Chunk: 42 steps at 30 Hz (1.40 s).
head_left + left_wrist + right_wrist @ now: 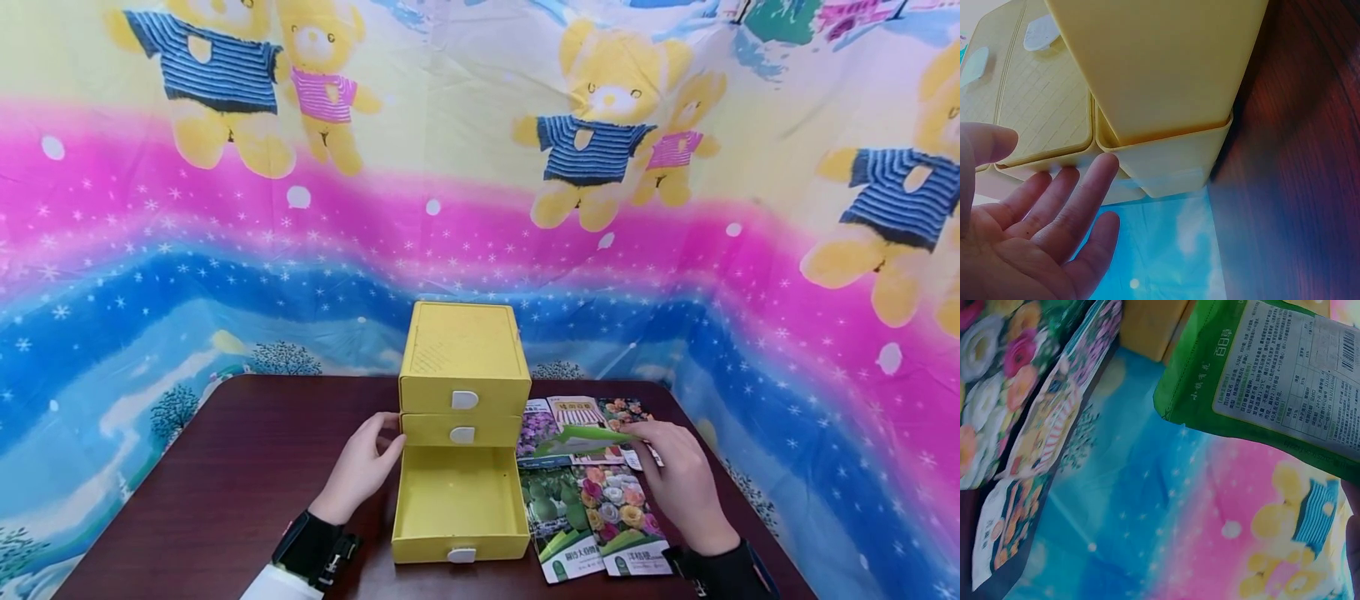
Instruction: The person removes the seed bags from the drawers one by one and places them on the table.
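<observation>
A yellow drawer cabinet (467, 346) stands on the table with its bottom drawer (461, 546) pulled out; nothing lies inside that drawer. At the cabinet's left side is my left hand (360, 467), fingers extended and loosely bent by the side wall, holding nothing; the left wrist view shows the palm and fingertips (1107, 164) close against the cabinet. My right hand (681, 479) pinches a green seed packet (581, 439) by its right end, above other packets. The right wrist view shows this packet's printed back (1272, 369); most of that hand is outside that view.
Several seed packets lie right of the cabinet: a green-fruit one (558, 508) and a rose-pictured one (618, 508) in front, a purple-flower one (536, 427) and others behind. The dark wooden table (225, 483) meets a patterned bear curtain (465, 225) at the back and sides.
</observation>
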### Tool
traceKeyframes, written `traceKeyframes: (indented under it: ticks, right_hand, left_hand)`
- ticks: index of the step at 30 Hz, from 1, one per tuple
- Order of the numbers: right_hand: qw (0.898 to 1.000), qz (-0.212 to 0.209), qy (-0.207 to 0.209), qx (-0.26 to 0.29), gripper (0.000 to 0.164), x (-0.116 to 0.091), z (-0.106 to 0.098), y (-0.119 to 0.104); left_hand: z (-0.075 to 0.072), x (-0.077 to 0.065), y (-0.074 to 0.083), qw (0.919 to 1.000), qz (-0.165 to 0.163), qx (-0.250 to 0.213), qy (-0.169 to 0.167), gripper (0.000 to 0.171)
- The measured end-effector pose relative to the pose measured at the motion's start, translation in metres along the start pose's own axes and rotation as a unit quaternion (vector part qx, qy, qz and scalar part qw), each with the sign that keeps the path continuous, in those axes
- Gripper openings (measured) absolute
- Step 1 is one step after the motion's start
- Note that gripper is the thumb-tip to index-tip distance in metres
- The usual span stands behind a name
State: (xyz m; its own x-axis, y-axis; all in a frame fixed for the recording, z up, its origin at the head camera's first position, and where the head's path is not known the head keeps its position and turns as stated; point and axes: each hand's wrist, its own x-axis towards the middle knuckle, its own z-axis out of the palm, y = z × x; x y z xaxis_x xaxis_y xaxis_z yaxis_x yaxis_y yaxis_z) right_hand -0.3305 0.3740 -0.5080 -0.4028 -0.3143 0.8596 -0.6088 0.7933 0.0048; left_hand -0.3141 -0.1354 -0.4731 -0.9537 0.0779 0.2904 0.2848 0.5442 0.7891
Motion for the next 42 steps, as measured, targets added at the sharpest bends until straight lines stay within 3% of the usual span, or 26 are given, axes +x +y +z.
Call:
traceKeyframes:
  ticks: [2, 6, 7, 9, 12, 16, 30, 42]
  right_hand:
    - [1.000, 0.013, -0.002, 0.026, 0.030, 0.012, -0.018, -0.015]
    - [0.999, 0.024, -0.001, 0.021, 0.030, 0.025, -0.045, -0.033]
    - [0.999, 0.026, 0.007, 0.021, 0.031, 0.020, -0.045, -0.027]
    - [0.999, 0.048, 0.008, -0.004, 0.033, 0.014, -0.047, -0.023]
    - [0.995, 0.096, -0.002, -0.009, 0.035, 0.033, -0.072, -0.050]
    - [0.989, 0.137, -0.011, -0.053, 0.035, 0.042, -0.089, -0.061]
    - [0.970, 0.217, -0.022, -0.103, 0.032, 0.009, -0.115, -0.036]
    - [0.962, 0.240, -0.055, -0.116, 0.030, -0.011, -0.119, -0.026]
  left_hand:
    - [0.000, 0.000, 0.000, 1.0000, 0.000, 0.000, 0.000, 0.037]
    - [0.000, 0.000, 0.000, 1.0000, -0.002, 0.000, 0.000, 0.038]
    - [0.000, 0.000, 0.000, 1.0000, -0.003, 0.000, -0.001, 0.038]
    - [0.000, 0.001, 0.000, 1.0000, -0.005, -0.001, -0.001, 0.038]
    - [0.000, 0.001, 0.000, 1.0000, -0.006, -0.001, -0.002, 0.039]
    - [0.000, 0.000, -0.001, 1.0000, -0.005, 0.000, -0.001, 0.039]
    - [0.002, 0.000, -0.003, 1.0000, -0.009, 0.000, -0.005, 0.038]
    - [0.002, -0.001, -0.003, 1.0000, -0.005, 0.002, -0.005, 0.038]
